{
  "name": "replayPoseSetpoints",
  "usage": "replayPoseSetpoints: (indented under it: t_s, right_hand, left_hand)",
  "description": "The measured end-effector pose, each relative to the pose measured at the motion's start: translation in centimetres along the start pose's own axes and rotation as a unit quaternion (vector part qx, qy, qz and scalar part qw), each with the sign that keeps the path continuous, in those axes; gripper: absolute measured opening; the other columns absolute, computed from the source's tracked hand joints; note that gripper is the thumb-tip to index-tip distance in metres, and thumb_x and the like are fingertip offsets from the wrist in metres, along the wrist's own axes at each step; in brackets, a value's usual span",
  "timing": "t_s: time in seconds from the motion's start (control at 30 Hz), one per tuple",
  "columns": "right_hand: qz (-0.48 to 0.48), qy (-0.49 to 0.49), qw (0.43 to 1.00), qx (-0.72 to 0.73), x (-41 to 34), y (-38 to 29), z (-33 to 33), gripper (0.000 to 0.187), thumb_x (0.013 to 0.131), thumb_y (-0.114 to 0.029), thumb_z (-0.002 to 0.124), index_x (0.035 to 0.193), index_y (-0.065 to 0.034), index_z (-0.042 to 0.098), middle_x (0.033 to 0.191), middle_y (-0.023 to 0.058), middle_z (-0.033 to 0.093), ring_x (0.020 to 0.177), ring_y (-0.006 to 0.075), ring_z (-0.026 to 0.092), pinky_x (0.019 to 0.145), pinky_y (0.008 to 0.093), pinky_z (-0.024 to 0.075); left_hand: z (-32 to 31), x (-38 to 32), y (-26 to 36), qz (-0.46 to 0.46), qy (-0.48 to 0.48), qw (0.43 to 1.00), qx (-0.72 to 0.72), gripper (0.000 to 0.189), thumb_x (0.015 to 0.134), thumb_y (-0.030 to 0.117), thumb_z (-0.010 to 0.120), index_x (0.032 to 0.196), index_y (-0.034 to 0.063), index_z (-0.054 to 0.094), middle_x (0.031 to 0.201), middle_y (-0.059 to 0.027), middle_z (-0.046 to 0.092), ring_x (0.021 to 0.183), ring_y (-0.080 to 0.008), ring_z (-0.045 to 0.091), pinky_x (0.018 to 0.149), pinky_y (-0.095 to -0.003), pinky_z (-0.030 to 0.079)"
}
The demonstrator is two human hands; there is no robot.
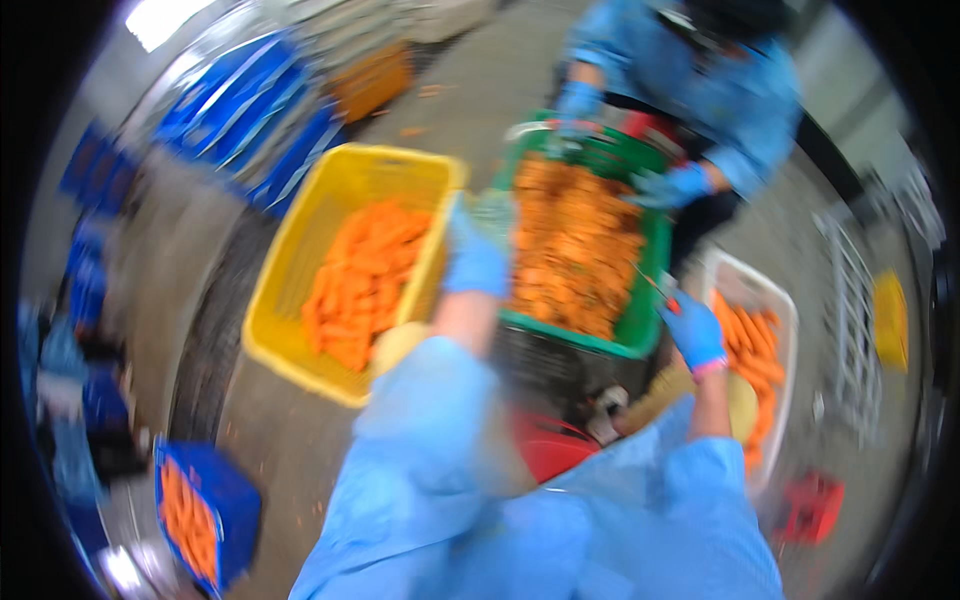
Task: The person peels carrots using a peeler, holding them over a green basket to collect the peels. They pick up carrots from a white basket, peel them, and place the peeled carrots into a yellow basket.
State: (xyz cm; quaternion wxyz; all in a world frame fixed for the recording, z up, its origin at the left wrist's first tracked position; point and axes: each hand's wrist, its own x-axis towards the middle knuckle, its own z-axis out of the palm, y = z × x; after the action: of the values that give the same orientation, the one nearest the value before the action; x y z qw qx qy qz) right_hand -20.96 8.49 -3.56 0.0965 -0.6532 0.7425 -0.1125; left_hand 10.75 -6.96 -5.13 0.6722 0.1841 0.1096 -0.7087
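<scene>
My left hand [476, 259], in a blue glove and blurred, is at the right rim of a yellow plastic crate [259, 330]; whether it grips the rim I cannot tell. Peeled carrots [371, 277] are heaped inside that crate. In my right hand [696, 334], also gloved, is a small tool with a red handle [672, 305] and a thin blade, probably a knife or peeler. Its tip points at a green crate [637, 349] filled with orange carrot peelings or pieces [574, 255]. Right of my right hand stands a white tub [787, 330] of whole carrots [754, 349].
A co-worker [697, 112] in blue sits across, both gloved hands at the green crate. At lower left is a blue crate of carrots [229, 491]. Stacked blue crates [232, 105] stand upper left. A red crate [812, 508] lies right, a red stool [551, 446] between my legs.
</scene>
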Motion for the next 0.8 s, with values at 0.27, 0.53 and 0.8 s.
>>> replayPoseSetpoints:
  t_s: [0.27,0.53,0.8]
  right_hand:
    - [0.257,0.211,0.943,0.037,-10.1,12.1,-9.3,0.032,0.084,-0.038,0.055,0.097,-0.0096,0.061,0.080,0.0176,0.064,0.073,0.0357,0.061,0.063,0.0429,0.0483]
    - [0.565,0.193,0.727,0.339,-31.6,26.6,2.2,0.033,0.080,-0.031,0.063,0.092,0.0003,0.063,0.078,0.0091,0.066,0.058,0.0164,0.057,0.054,0.0292,0.0462]
    - [0.601,0.340,0.562,0.455,-30.3,31.6,10.1,0.019,0.080,-0.020,0.057,0.092,-0.0049,0.057,0.068,0.0068,0.056,0.050,0.0167,0.052,0.044,0.0310,0.0392]
  left_hand:
    - [0.6,-0.3,-1.2,-0.129,-0.067,0.967,0.211,0.036,0.088,0.016,0.055,0.120,0.0008,0.055,0.111,-0.0097,0.060,0.097,-0.0252,0.057,0.079,-0.0377,0.053]
    - [-1.7,-2.0,-4.7,-0.194,-0.045,0.927,0.319,0.034,0.091,0.019,0.051,0.122,0.0035,0.055,0.110,-0.0066,0.059,0.093,-0.0199,0.058,0.078,-0.0319,0.054]
    - [-4.6,-2.4,-6.7,-0.223,0.008,0.900,0.375,0.033,0.092,0.017,0.049,0.121,0.0037,0.057,0.104,-0.0047,0.062,0.093,-0.0209,0.059,0.080,-0.0333,0.053]
